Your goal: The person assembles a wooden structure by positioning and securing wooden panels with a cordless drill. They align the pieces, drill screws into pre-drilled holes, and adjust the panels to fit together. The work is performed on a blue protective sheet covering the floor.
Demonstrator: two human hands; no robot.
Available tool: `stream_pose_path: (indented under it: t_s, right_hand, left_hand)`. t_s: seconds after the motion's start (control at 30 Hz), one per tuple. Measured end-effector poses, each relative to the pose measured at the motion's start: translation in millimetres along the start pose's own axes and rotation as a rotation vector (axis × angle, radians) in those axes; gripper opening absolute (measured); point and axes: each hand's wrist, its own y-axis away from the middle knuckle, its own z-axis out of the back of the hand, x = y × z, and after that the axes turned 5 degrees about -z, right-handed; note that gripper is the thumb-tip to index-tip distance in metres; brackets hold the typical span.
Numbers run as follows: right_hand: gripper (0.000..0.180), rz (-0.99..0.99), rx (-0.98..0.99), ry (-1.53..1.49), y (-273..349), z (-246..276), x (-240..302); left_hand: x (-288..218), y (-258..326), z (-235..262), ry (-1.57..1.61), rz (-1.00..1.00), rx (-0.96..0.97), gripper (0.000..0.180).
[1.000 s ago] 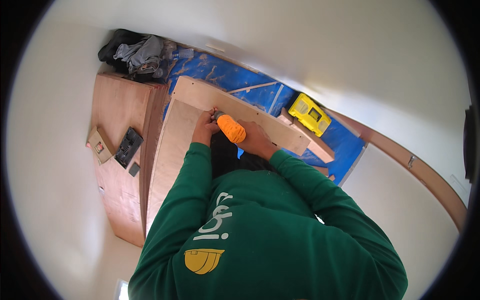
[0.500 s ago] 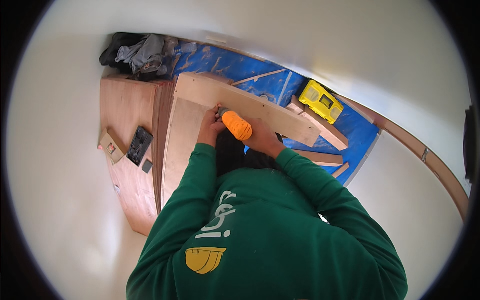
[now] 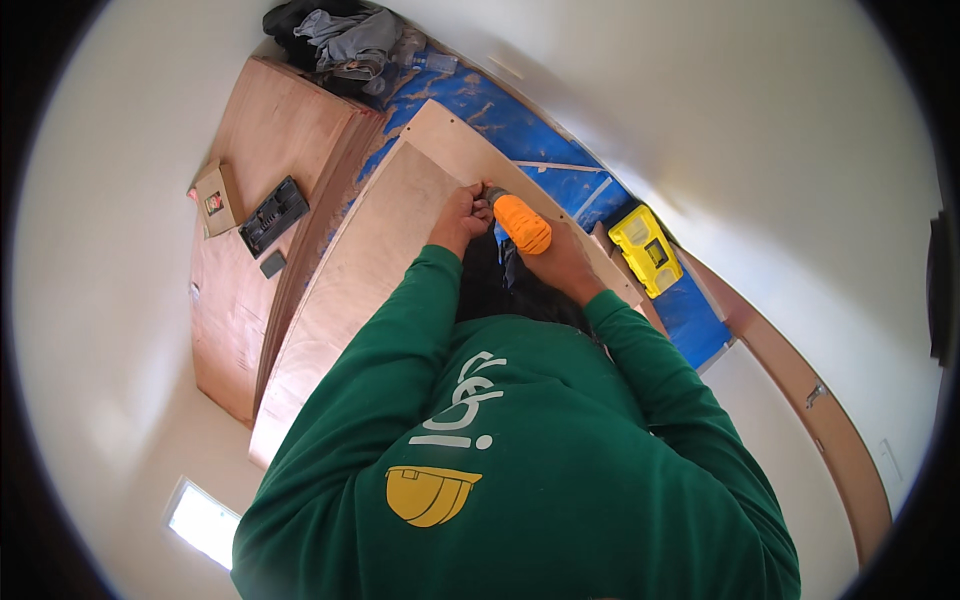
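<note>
1. Hands first: the right hand [image 3: 562, 262] is wrapped around the rear of an orange power drill [image 3: 520, 222], fingers closed on its body; the left hand [image 3: 458, 215] is curled at the drill's nose, fingertips pinched close around the tip, though whether they pinch a screw or the bit itself cannot be told.
2. Drill position: it lies tilted, tip pointing up-left, pressed at the edge of a pale wooden board [image 3: 470, 160] that runs diagonally across the view; both hands meet over that board.
3. Beside the board, touching it on the left, lies a wide plywood panel [image 3: 350, 290]; further left sits a darker plywood sheet [image 3: 270, 140].
4. On the darker sheet: a black tray-like case [image 3: 272, 214], a small cardboard box [image 3: 214, 198] and a little dark block [image 3: 272, 265]; all well apart from the hands.
5. Blue tarp [image 3: 560, 180] covers the floor beneath; a yellow tool case [image 3: 648, 250] rests on it, near the right hand.
6. Grey and black cloth pile [image 3: 340, 38] sits at the top edge.
</note>
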Motion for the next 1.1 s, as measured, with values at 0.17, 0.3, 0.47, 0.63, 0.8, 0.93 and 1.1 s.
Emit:
stream_pose_path:
  t_s: [0.17, 0.3, 0.47, 0.63, 0.8, 0.93, 1.1]
  right_hand:
    - [0.038, -0.017, -0.002, -0.049, -8, 6, 3]
    - [0.034, 0.039, 0.001, -0.081, -6, 8, 8]
    - [0.030, 0.090, -0.026, -0.025, -3, -5, 16]
    - [0.030, 0.002, -0.032, 0.023, 4, 1, 30]
    - [0.029, 0.052, -0.061, 0.012, 10, 3, 40]
    - [0.028, 0.033, -0.061, 0.015, 6, 0, 33]
    - [0.029, 0.075, -0.035, -0.053, -3, 2, 28]
  left_hand:
    - [-1, 0, 0, 0.068, 0.049, 0.024, 0.022]
    - [0, -8, -1, 0.102, 0.033, -0.029, 0.021]
    - [6, -19, 3, 0.110, 0.009, -0.022, 0.021]
    - [7, -24, 8, 0.163, 0.028, 0.006, 0.018]
    - [5, -23, 0, 0.111, 0.021, -0.060, 0.017]
    - [2, -19, -9, 0.064, 0.018, -0.087, 0.017]
    - [-4, -20, -13, 0.172, 0.120, -0.185, 0.021]
